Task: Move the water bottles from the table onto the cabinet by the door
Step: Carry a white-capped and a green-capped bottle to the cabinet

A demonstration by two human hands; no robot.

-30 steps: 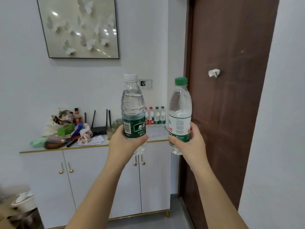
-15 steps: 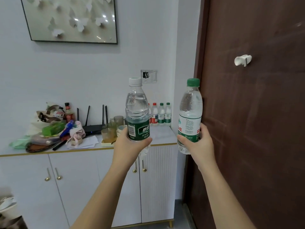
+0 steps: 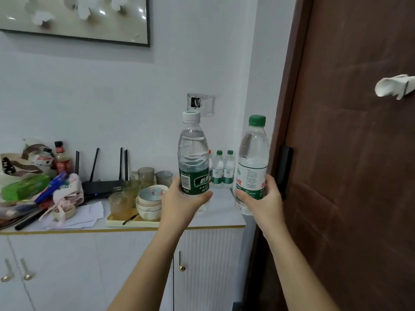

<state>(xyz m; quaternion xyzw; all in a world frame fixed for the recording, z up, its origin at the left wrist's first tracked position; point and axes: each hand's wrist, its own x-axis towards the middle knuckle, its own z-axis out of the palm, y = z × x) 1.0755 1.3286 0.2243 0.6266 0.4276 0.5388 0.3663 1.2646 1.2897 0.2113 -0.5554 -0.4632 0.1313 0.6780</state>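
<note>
My left hand [image 3: 179,202] grips an upright water bottle with a white cap and dark green label [image 3: 193,158]. My right hand [image 3: 263,202] grips a second upright bottle with a green cap and a white label [image 3: 253,162]. Both bottles are held in the air over the right end of the white cabinet [image 3: 215,221] beside the brown door [image 3: 350,176]. Three small bottles [image 3: 222,169] stand at the cabinet's back right corner against the wall, one partly hidden behind the left bottle.
A tray [image 3: 132,223] with stacked bowls and glasses sits just left of my left hand. Further left are a black router [image 3: 98,186], papers, bags and clutter. A white hook [image 3: 393,87] sticks out from the door. A framed picture [image 3: 74,16] hangs above.
I have come closer to the cabinet; it now looks larger and nearer. Both hands still hold their bottles upright, now above the cabinet's right end.
</note>
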